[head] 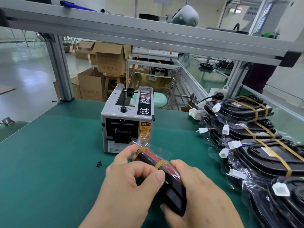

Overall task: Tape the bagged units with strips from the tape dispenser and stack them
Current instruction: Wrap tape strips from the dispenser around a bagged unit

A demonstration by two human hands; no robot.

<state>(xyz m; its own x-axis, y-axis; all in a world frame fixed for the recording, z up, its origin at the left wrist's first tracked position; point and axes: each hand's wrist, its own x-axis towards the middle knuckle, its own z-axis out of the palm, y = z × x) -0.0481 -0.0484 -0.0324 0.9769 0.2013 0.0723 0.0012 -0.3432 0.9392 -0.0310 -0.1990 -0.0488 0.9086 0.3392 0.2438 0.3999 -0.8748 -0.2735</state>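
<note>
Head view: just in front of the tape dispenser point(127, 120), a boxy grey metal machine, both hands hold the bagged unit point(148, 156) over the green counter point(49, 162). The clear crinkly bag contains a long black part with a red strip along its top, and the bag's loose end reaches up against the dispenser's lower front. Two tan tape bands wrap round it. The left hand point(131, 183) has its fingers point(158, 176) curled, thumb and forefinger pinching at the nearer band. The right hand point(197, 195) is wrapped round the near, textured black end. Right of the dispenser lies the stack of taped units point(263, 145): glossy clear bags overlapping, each holding a black oval part with white plastic connectors, tan strips across them. Left of the dispenser's front, a small black scrap point(99, 164) lies on the counter. Behind the dispenser stand open cardboard boxes point(108, 60), contents not visible
</note>
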